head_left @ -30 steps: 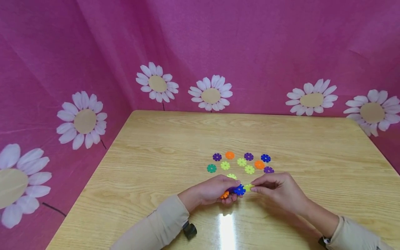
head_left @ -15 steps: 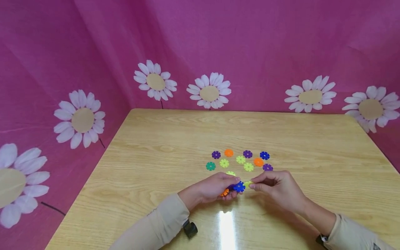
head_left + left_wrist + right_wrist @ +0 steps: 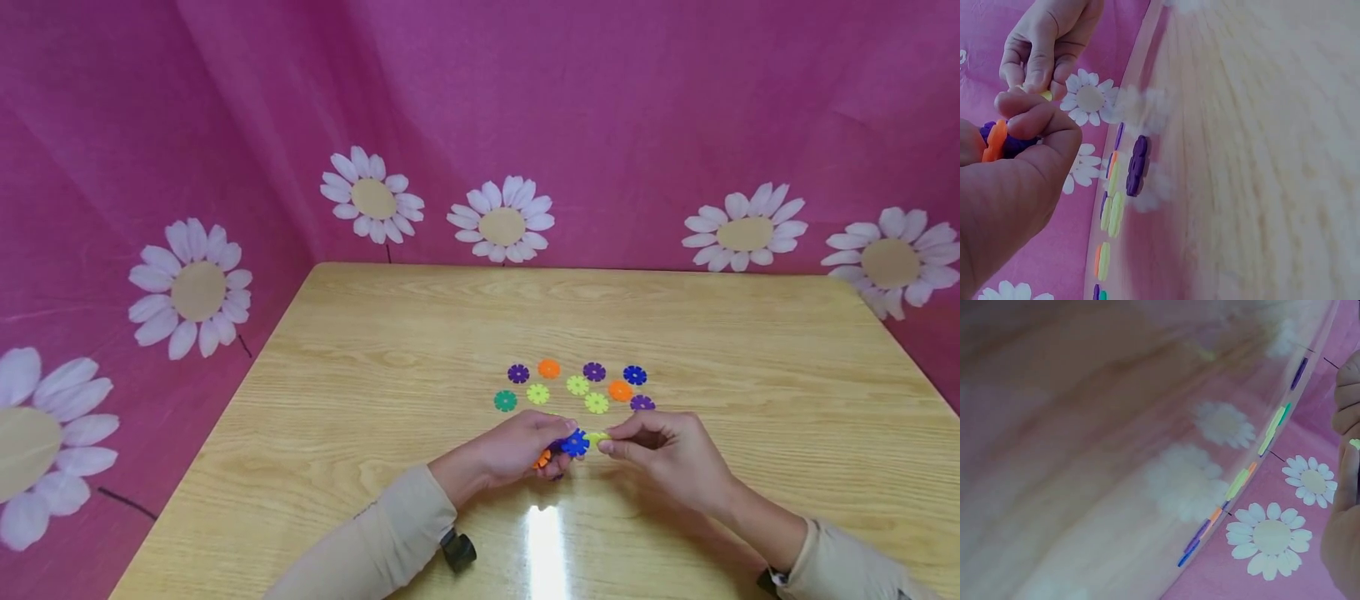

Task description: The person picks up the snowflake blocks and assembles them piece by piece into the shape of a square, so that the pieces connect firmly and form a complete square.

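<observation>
My left hand (image 3: 513, 448) grips a small cluster of notched plastic discs: a blue disc (image 3: 576, 442) faces up beyond the thumb, and an orange disc (image 3: 542, 459) shows below it. Purple (image 3: 1019, 146) also shows in the cluster in the left wrist view, partly behind curled fingers. Between thumb and forefinger, my right hand (image 3: 681, 460) pinches a yellow-green disc (image 3: 596, 439) whose edge meets the blue disc's right rim. The right wrist view catches only part of a hand and a sliver of the yellow-green disc (image 3: 1354, 444).
Several loose discs lie on the wooden table (image 3: 390, 358) beyond the hands, among them a green disc (image 3: 506, 401), an orange disc (image 3: 620, 391) and a blue disc (image 3: 634, 375). A pink cloth (image 3: 615, 100) with printed daisies hangs behind and left.
The left hand has tilted slightly and the blue disc sits a little higher. A loose yellow-green disc behind the left hand is now almost hidden. The right hand keeps its pinch.
</observation>
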Demonstrator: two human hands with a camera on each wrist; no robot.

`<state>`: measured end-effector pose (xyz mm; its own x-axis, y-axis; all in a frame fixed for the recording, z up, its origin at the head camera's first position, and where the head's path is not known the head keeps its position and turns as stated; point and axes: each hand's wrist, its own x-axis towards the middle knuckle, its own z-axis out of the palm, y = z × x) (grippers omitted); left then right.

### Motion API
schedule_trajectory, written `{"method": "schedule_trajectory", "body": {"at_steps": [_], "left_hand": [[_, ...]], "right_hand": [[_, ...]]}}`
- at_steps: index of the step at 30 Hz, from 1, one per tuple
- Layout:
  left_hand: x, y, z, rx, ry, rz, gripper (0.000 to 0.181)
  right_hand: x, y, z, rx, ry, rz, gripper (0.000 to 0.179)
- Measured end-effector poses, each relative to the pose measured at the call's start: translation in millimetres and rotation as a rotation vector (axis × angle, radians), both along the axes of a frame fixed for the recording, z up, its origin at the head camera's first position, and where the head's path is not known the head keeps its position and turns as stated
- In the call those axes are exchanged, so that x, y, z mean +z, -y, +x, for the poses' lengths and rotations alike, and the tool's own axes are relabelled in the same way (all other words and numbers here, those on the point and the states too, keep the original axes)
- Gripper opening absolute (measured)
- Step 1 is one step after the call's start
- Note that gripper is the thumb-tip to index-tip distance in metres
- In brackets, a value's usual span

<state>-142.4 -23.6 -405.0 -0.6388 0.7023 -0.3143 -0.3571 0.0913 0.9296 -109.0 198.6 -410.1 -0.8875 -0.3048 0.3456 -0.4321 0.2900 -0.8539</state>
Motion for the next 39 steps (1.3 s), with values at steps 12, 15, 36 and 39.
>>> {"method": "schedule_trajectory", "body": {"at_steps": [12, 15, 36, 39], "left_hand": [[2.2, -0.5, -3.1, -0.013, -0.028, -0.007, 0.033], [1.5, -0.9, -4.2, -0.007, -0.022, 0.005, 0.033], [-7.3, 7.4, -5.6, -0.064, 0.018, -0.027, 0.039], [-8.0, 8.2, -6.0, -0.065, 0.029, -0.016, 0.04]], "right_hand": [[3.3, 1.5, -5.1, 0.059, -0.126, 0.077, 0.019], [3.9, 1.2, -6.4, 0.045, -0.142, 0.084, 0.02], [20.8, -23.2, -23.2, 0.178, -0.134, 0.451, 0.038], [17.8, -29.1, -28.2, 0.091, -0.161, 0.57, 0.04]]}}
